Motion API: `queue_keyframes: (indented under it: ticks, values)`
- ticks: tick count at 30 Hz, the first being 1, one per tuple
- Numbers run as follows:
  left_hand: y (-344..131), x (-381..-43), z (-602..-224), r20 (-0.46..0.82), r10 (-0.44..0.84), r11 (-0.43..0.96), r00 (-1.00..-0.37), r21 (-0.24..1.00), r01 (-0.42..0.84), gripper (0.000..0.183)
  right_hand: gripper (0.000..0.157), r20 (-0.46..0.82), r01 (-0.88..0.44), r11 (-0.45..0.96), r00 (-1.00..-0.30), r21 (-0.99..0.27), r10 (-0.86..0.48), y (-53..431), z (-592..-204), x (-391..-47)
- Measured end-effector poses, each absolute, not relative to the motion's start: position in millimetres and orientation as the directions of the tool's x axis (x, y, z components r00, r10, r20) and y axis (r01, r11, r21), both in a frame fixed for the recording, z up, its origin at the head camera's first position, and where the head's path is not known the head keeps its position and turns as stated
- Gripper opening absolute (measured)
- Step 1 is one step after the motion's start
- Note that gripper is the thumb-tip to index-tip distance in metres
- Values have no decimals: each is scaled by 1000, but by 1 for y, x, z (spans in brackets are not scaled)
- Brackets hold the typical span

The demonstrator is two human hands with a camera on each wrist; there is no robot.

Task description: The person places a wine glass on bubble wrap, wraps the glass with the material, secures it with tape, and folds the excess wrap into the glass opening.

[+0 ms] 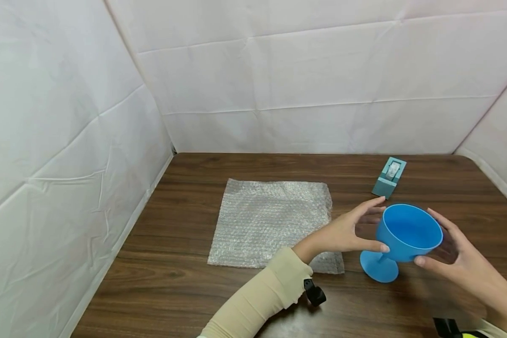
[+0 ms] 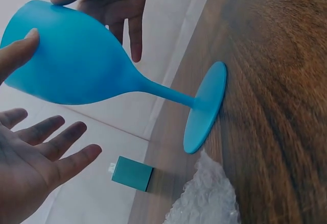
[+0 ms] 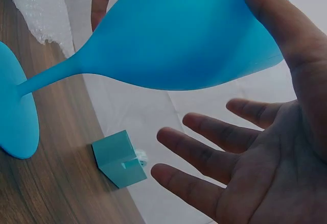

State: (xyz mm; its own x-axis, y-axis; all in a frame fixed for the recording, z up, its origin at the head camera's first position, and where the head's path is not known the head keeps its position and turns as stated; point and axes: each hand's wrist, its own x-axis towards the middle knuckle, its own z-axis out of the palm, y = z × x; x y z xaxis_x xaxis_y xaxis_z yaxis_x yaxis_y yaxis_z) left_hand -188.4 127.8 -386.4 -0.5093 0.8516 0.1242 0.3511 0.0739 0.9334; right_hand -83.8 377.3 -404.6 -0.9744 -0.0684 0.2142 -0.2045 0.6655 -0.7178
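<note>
A blue goblet (image 1: 410, 241) stands upright on its round foot on the brown wooden table. Either side of its bowl is a hand. My left hand (image 1: 345, 233) has its thumb against the bowl, while its fingers are spread and apart from the cup, as the left wrist view shows on that hand (image 2: 36, 157). On the other side, my right hand (image 1: 462, 256) touches the bowl with its thumb. The spread fingers of the right hand (image 3: 255, 168) stay off the goblet in the right wrist view.
Left of the goblet, a sheet of bubble wrap (image 1: 274, 220) lies flat, partly under my left forearm. Behind the goblet stands a small teal block (image 1: 388, 177) with a clear piece in its top, perhaps a tape dispenser. White cloth walls (image 1: 321, 70) border the table (image 1: 165, 263).
</note>
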Motion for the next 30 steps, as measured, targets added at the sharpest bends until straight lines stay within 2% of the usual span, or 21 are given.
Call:
queue_keyframes:
  ticks: [4,8,16,30]
  values:
    - [129,-188,-387,134,848,66,-513,933,353,88,97,202,-198,664,-977,-721,-72,377,-405,-83]
    - [130,-188,-388,162,848,44,-504,927,372,84,91,133,-137,683,-989,-718,-59,374,-405,-83]
    - [133,-188,-388,183,851,3,-492,936,353,80,87,75,-83,713,-996,-696,-44,370,-401,-82]
    - [129,-187,-381,190,840,2,-508,936,353,78,87,102,-92,698,-994,-710,-27,363,-394,-82]
